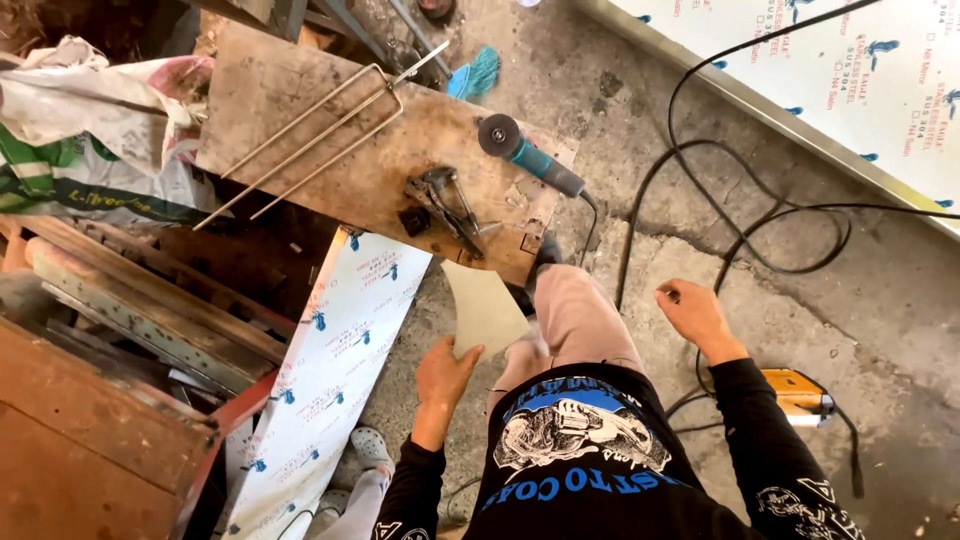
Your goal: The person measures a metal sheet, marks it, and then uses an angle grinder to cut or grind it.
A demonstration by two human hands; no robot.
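My left hand [444, 372] grips a pale curved piece of sheet metal [482, 308] by its lower edge, holding it just in front of a rusty steel work plate [300, 110]. My right hand [692, 312] hangs free out to the right over the concrete floor, fingers loosely curled, with nothing visible in it. On the plate lie a teal angle grinder [528, 156], locking pliers [448, 205] and a bent rod frame [320, 130]. My knee in pink trousers sits between the hands.
Black cables [720, 200] loop across the floor at right. A film-covered steel sheet [840, 80] lies at top right, another strip [340, 370] at lower left. A yellow tool [798, 392] rests behind my right arm. Wooden planks and sacks crowd the left.
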